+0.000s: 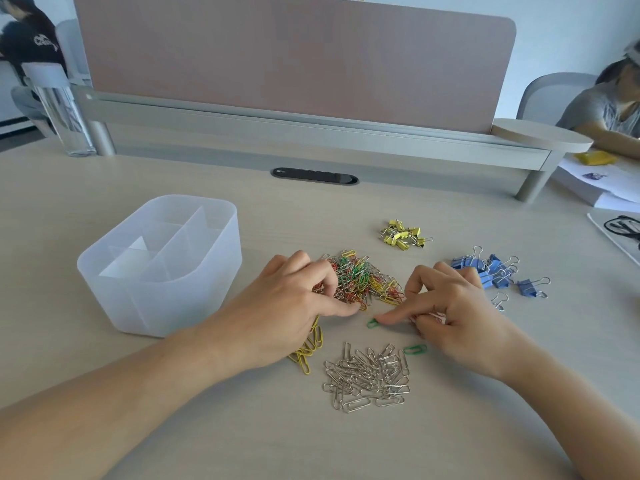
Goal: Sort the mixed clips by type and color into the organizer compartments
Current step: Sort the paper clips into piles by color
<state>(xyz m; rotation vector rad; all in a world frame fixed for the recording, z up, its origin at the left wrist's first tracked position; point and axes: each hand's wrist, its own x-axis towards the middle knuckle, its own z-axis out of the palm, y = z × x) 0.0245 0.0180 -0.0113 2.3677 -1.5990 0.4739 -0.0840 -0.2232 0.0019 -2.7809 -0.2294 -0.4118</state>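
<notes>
A translucent white organizer (180,306) with several compartments stands at the left. A mixed pile of red, green, yellow and silver paper clips (356,275) lies mid-table. My left hand (294,306) rests on its left edge, fingertips curled into the clips, and its wrist covers part of a heap of yellow paper clips (311,344). My right hand (457,317) presses its index fingertip on a green paper clip (372,323), and its other fingers curl over a few reddish clips. Silver paper clips (367,375) form a group in front, next to a second green clip (415,349).
Yellow binder clips (403,233) and blue binder clips (495,270) lie in separate groups at the right. A clear bottle (64,112), a pink divider (294,64) with a shelf and a cable port (314,176) stand behind. Papers (595,188) and two seated people occupy the edges.
</notes>
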